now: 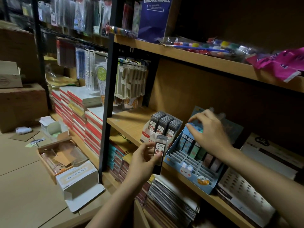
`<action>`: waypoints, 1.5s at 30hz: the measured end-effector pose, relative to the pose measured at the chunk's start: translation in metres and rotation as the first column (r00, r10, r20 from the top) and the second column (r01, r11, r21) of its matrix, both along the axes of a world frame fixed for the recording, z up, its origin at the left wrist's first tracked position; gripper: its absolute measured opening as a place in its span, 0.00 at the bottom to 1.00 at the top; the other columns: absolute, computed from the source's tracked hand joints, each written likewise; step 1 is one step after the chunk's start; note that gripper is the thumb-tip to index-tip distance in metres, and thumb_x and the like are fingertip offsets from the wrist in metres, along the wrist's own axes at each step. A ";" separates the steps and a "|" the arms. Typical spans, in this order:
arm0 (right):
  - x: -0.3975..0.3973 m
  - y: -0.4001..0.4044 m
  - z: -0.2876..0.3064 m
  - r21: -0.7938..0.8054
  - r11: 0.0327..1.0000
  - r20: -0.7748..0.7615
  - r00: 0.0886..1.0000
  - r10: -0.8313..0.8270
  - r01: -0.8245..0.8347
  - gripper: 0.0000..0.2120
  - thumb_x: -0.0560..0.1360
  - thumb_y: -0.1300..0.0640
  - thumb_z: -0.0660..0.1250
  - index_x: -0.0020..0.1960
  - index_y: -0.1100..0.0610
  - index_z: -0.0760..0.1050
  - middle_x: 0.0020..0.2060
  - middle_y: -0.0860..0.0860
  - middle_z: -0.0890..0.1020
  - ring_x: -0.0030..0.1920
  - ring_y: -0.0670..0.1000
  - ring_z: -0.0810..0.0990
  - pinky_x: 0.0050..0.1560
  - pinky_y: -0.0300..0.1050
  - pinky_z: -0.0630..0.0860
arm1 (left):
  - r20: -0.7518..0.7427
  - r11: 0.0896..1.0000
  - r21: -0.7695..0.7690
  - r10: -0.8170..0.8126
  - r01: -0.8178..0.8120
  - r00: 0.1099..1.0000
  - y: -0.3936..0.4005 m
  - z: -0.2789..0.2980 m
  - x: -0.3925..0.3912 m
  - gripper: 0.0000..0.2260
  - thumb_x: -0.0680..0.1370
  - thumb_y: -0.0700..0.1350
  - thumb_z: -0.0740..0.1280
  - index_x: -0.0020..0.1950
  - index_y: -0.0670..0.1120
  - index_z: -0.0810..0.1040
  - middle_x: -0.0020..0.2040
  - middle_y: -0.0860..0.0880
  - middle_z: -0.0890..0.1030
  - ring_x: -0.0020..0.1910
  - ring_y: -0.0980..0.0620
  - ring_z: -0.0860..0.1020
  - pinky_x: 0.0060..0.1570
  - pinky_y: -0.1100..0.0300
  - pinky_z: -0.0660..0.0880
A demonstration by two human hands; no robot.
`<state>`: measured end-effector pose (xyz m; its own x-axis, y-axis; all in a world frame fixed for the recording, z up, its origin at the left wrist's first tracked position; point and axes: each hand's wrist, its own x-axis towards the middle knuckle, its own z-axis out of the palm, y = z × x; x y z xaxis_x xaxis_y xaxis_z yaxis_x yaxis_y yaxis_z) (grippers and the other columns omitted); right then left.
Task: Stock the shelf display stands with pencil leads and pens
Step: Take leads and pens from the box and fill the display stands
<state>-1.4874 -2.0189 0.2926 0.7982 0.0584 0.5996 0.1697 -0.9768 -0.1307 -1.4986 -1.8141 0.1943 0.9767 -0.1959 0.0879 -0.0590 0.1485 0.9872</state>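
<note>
My left hand (145,157) holds a dark stack of 0.7 pencil lead cases (159,153) in front of the shelf edge. Behind it a white display box (148,134) stands on the wooden shelf (126,124), filled with three rows of the same dark lead cases (162,125). To its right a blue slotted display stand with a rabbit picture (185,170) holds several pastel packs at its back rows. My right hand (209,130) hovers over those back rows, fingertips pinched on a small blue pack (196,127); the grip is blurred.
Spiral notebooks (172,201) lie on the shelf below. Flat boxes (269,155) sit right of the blue stand. Open cardboard cartons (77,175) stand on the floor at left beside stacked red-edged books (77,111). Paint sets (212,46) lie on the upper shelf.
</note>
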 end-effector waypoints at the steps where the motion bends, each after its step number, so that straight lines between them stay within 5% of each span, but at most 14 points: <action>1: -0.004 0.008 -0.001 0.066 0.994 -0.061 0.994 0.090 -0.086 0.08 0.75 0.48 0.70 0.50 0.50 0.77 0.44 0.43 0.74 0.43 0.44 0.75 0.41 0.34 0.69 | 0.010 0.999 -0.027 -0.017 0.017 1.000 0.000 0.000 0.000 0.12 0.77 0.38 0.67 0.57 0.50 0.74 0.52 0.50 0.82 0.50 0.53 0.82 0.47 0.54 0.81; 4: -0.012 0.033 -0.013 0.232 0.956 -0.280 0.929 0.243 -0.180 0.10 0.73 0.47 0.71 0.52 0.45 0.74 0.43 0.41 0.78 0.40 0.39 0.78 0.35 0.30 0.72 | 0.061 0.998 -0.032 -0.056 0.058 0.997 -0.002 0.000 0.001 0.11 0.77 0.38 0.67 0.56 0.50 0.73 0.52 0.51 0.82 0.50 0.57 0.82 0.42 0.61 0.80; 7: -0.009 0.041 -0.017 0.341 0.927 -0.269 0.929 0.255 -0.156 0.10 0.72 0.54 0.74 0.46 0.44 0.75 0.40 0.44 0.81 0.38 0.39 0.79 0.35 0.32 0.75 | 0.153 0.998 0.027 -0.058 0.055 0.987 -0.005 -0.001 0.002 0.10 0.77 0.41 0.67 0.55 0.51 0.74 0.53 0.52 0.81 0.51 0.59 0.81 0.42 0.65 0.79; 10: 0.003 0.034 0.000 0.355 0.926 -0.225 0.950 0.216 -0.126 0.07 0.72 0.56 0.74 0.45 0.47 0.77 0.40 0.44 0.82 0.40 0.42 0.81 0.41 0.40 0.78 | 0.387 0.937 0.324 -0.009 -0.127 0.922 -0.004 -0.005 0.005 0.13 0.79 0.50 0.63 0.63 0.52 0.70 0.63 0.53 0.74 0.57 0.59 0.76 0.52 0.61 0.78; 13: 0.018 0.021 0.028 0.332 0.940 -0.097 0.989 0.115 -0.077 0.06 0.73 0.54 0.73 0.47 0.50 0.77 0.41 0.44 0.81 0.43 0.44 0.81 0.41 0.36 0.77 | 0.535 0.747 0.594 -0.092 -0.297 0.840 -0.001 -0.013 0.016 0.24 0.79 0.59 0.57 0.74 0.56 0.59 0.77 0.55 0.52 0.75 0.54 0.54 0.73 0.53 0.61; 16: 0.028 0.015 0.040 0.341 0.938 0.001 0.998 0.070 -0.066 0.05 0.74 0.51 0.72 0.46 0.51 0.77 0.39 0.43 0.82 0.40 0.41 0.80 0.36 0.29 0.74 | 0.563 0.591 0.728 -0.224 -0.348 0.796 -0.003 -0.023 0.026 0.29 0.79 0.63 0.53 0.78 0.60 0.48 0.76 0.60 0.35 0.75 0.57 0.36 0.74 0.54 0.44; 18: 0.033 0.017 0.035 0.306 0.951 -0.009 0.998 0.059 -0.053 0.05 0.75 0.52 0.71 0.46 0.52 0.77 0.40 0.45 0.82 0.42 0.44 0.81 0.41 0.36 0.77 | 0.555 0.563 0.750 -0.249 -0.348 0.794 -0.007 -0.029 0.030 0.28 0.80 0.63 0.51 0.78 0.61 0.45 0.75 0.59 0.33 0.73 0.58 0.32 0.73 0.56 0.40; 26: 0.047 0.025 0.005 0.122 0.988 -0.047 0.994 0.100 -0.094 0.04 0.75 0.58 0.71 0.45 0.56 0.76 0.40 0.47 0.80 0.42 0.47 0.80 0.43 0.49 0.80 | 0.559 0.561 0.748 -0.244 -0.355 0.792 -0.010 -0.039 0.038 0.26 0.80 0.63 0.44 0.77 0.62 0.42 0.77 0.55 0.35 0.75 0.56 0.33 0.73 0.57 0.39; 33: 0.053 0.027 -0.013 -0.191 0.981 -0.001 1.000 -0.030 0.029 0.07 0.73 0.50 0.72 0.45 0.51 0.76 0.36 0.45 0.76 0.43 0.51 0.78 0.40 0.44 0.71 | 0.573 0.580 0.736 -0.258 -0.350 0.777 -0.011 -0.043 0.041 0.26 0.81 0.61 0.46 0.78 0.61 0.43 0.78 0.55 0.35 0.74 0.57 0.35 0.74 0.57 0.44; 36: 0.053 0.026 -0.021 -0.315 0.947 -0.011 0.998 -0.059 0.053 0.07 0.73 0.49 0.71 0.46 0.51 0.78 0.43 0.48 0.80 0.47 0.52 0.77 0.48 0.48 0.69 | 0.576 0.608 0.721 -0.259 -0.333 0.775 -0.013 -0.045 0.042 0.26 0.81 0.61 0.47 0.78 0.60 0.43 0.78 0.54 0.34 0.77 0.53 0.41 0.75 0.55 0.50; 41: 0.047 0.031 -0.021 -0.322 0.944 -0.083 0.990 -0.110 0.077 0.09 0.76 0.50 0.66 0.53 0.53 0.78 0.51 0.49 0.79 0.53 0.52 0.75 0.56 0.51 0.68 | 0.573 0.653 0.704 -0.289 -0.279 0.767 -0.012 -0.047 0.041 0.27 0.82 0.56 0.52 0.79 0.58 0.43 0.78 0.55 0.33 0.78 0.50 0.49 0.72 0.58 0.57; 45: 0.024 0.034 -0.015 -0.213 0.975 -0.162 0.982 -0.093 0.057 0.18 0.76 0.50 0.66 0.65 0.52 0.74 0.59 0.50 0.74 0.61 0.53 0.71 0.62 0.54 0.66 | 0.517 0.644 0.732 -0.318 -0.219 0.795 -0.009 -0.044 0.035 0.30 0.82 0.53 0.57 0.78 0.60 0.41 0.77 0.57 0.32 0.78 0.52 0.46 0.74 0.56 0.55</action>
<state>-1.4635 -1.9852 0.2771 0.8942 0.1029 0.4356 0.0878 -0.9946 0.0547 -1.4634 -1.8227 0.1501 0.7694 -0.4975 0.4007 -0.6382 -0.5722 0.5151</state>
